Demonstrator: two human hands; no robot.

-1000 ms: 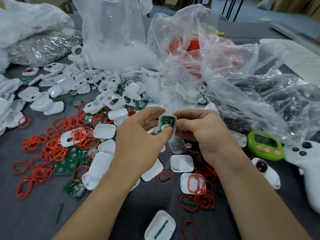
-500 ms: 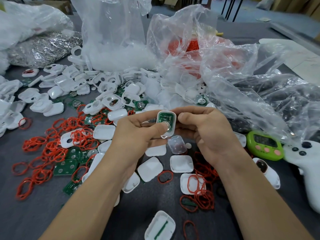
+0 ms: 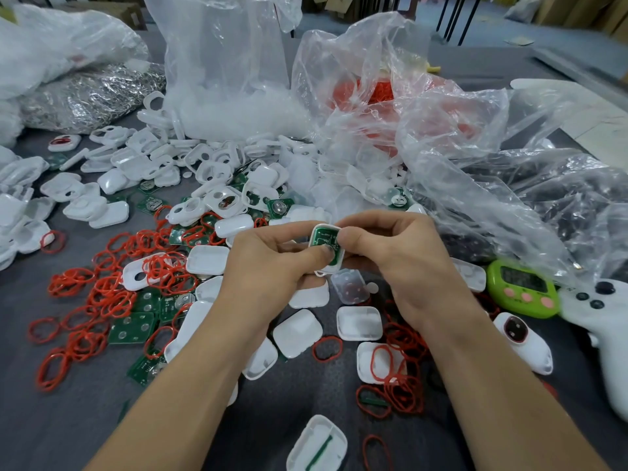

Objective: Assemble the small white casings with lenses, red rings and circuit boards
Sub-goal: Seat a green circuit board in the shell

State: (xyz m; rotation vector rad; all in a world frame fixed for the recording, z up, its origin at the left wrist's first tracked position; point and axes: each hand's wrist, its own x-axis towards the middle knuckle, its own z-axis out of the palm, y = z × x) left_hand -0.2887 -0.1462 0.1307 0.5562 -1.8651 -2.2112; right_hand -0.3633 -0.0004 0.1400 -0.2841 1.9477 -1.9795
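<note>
The left hand (image 3: 268, 266) and right hand (image 3: 401, 263) both grip one white casing (image 3: 314, 232), held above the table (image 3: 51, 423) well left of the green timer (image 3: 521, 288), open side up so its circuit board (image 3: 324, 237) shows. The left thumb presses the board, likely seating it, while the right hand steadies the rim.

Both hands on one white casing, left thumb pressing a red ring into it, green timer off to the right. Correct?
One error. In the head view the left hand and right hand do hold the white casing, but the left thumb presses a green circuit board, not a red ring. The green timer is off to the right.
</note>
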